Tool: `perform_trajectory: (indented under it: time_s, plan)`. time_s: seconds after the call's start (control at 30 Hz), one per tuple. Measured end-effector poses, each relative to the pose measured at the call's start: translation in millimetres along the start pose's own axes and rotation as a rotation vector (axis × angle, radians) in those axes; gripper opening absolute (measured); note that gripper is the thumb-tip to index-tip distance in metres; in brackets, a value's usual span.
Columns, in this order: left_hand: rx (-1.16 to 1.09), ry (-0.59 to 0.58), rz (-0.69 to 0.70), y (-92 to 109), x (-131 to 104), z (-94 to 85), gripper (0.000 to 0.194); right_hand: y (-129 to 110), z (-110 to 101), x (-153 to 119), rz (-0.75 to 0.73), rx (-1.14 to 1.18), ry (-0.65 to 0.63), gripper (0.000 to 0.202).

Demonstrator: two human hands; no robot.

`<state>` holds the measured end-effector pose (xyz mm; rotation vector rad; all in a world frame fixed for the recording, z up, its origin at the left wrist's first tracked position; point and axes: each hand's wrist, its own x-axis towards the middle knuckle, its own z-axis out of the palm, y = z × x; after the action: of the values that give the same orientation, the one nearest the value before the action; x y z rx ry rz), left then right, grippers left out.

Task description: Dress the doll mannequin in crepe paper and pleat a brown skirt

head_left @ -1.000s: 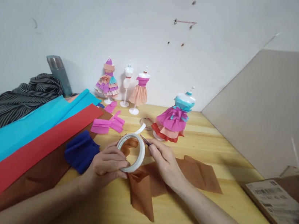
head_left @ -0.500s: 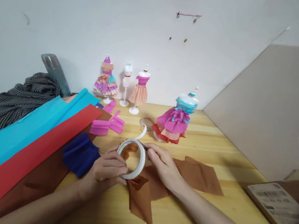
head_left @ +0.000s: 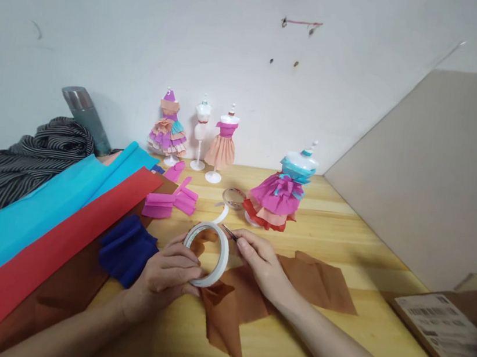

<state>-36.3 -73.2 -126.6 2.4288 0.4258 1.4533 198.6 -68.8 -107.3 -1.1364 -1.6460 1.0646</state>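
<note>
My left hand [head_left: 171,272] grips the lower left side of a white tape roll [head_left: 223,255], which stands on edge with a loose strip [head_left: 221,214] curling up from its top. Just right of the roll, my right hand [head_left: 257,257] pinches a thin dark pointed tool [head_left: 230,233], perhaps tweezers or small scissors; its tip lies close to the roll's upper right rim. Pieces of brown crepe paper [head_left: 223,323] lie on the table under and in front of both hands, with another brown piece [head_left: 317,279] to the right.
Dressed mini mannequins [head_left: 222,147] stand at the back, one larger-looking [head_left: 283,190] at right. Pink pieces [head_left: 159,205], a blue piece [head_left: 128,249], red [head_left: 55,236] and turquoise sheets [head_left: 33,204], striped cloth [head_left: 39,158] and a bottle [head_left: 88,120] are left. A cardboard parcel [head_left: 439,322] lies right.
The tape roll and my left hand have shifted slightly left. The tool's tip now shows apart from the roll, and the loose strip sits lower and further left.
</note>
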Motion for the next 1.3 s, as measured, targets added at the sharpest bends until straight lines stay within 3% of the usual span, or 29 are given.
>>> perform_trajectory:
  time_s: [0.43,0.73,1.07,1.3]
  plan:
    - [0.007,-0.021,0.040,-0.3,-4.7,9.3,0.018,-4.9,3.3,-0.2,0.026,0.074,-0.087,0.034]
    - [0.004,-0.055,0.050,-2.1,-8.1,10.1,0.020,0.5,8.9,0.2,0.226,0.352,-0.135,0.048]
    - [0.008,-0.048,0.056,-2.5,-9.3,11.5,0.019,0.9,9.5,-0.7,0.227,0.349,-0.114,0.046]
    - [0.012,-0.043,0.050,-1.7,-8.6,11.4,0.019,-0.8,8.1,0.0,0.127,0.299,-0.095,0.040]
